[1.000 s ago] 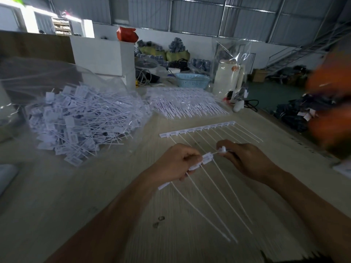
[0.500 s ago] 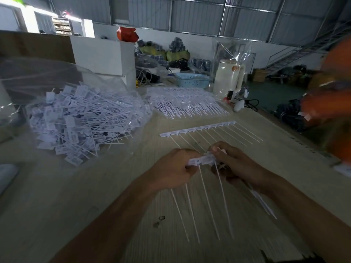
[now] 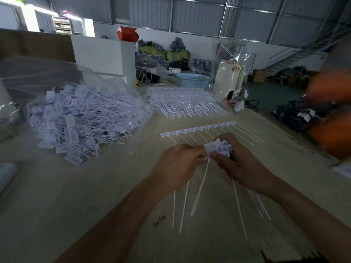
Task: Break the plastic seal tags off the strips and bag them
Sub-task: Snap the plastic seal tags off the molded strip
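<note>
Plastic on pale wood

The worktop (image 3: 117, 186) is matt, light wood with fine grain. On it, left of the strip (image 3: 197, 128) of smooth white plastic tags, a glossy, crinkled clear bag (image 3: 57, 76) holds loose matt white tags; behind the strip stands a perforated blue plastic basket (image 3: 192, 80).

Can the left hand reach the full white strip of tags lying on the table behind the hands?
Probably yes, but not right now: the left hand is pinching broken-off white seal tags. The full white strip lies unobstructed just beyond.
</note>
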Tool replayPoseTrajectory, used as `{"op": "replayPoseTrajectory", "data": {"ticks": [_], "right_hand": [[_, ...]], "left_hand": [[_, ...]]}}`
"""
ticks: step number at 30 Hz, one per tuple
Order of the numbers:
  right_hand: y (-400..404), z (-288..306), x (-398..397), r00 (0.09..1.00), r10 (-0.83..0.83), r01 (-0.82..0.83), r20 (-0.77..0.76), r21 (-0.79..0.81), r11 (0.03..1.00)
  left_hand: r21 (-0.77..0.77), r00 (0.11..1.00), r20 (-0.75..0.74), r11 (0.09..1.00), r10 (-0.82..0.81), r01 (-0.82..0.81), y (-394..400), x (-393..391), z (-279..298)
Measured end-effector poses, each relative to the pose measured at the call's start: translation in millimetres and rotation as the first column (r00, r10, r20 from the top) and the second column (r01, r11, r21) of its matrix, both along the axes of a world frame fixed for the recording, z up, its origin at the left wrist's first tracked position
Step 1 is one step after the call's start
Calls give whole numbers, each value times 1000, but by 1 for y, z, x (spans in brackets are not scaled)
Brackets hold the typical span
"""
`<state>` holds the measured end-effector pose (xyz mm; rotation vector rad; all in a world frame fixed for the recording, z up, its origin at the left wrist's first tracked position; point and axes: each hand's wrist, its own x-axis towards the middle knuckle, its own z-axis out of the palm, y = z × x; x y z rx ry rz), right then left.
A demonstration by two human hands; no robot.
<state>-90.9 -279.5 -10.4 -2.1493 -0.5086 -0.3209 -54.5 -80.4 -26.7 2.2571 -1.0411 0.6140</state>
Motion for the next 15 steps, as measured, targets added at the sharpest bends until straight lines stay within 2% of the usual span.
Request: {"op": "replayPoseTrajectory", "data": {"ticks": [2,4,7,9,11,12,13,15], "right_hand": [[-6,2,0,988,39,-9,149,-200,980],[-11,2,0,959,116,-12,257,-375,927],[-19,0,7,915,133,77,381,-487,870],[-29,-1,16,872,39,234,488,-486,842],[-43,3,22,871,-188,376,453,-369,850],[-48,4,23,890,-269,390,368,-311,866],[-50,3,22,920,-294,363,259,-278,889],[-42,-1,18,968,-235,250,87,-249,936]], "left_hand": [[-101,971,-211,991,-108,88,-1,3,2],[-206,903,-368,967,-221,153,-1,4,3],[-295,844,-457,943,-282,155,-2,4,3],[-402,784,-498,900,-370,169,-1,4,3],[-451,782,-468,872,-412,190,2,5,4],[-445,809,-438,876,-393,185,3,5,3],[-444,829,-417,879,-373,173,3,6,2],[-478,843,-402,867,-357,140,0,6,0]]}}
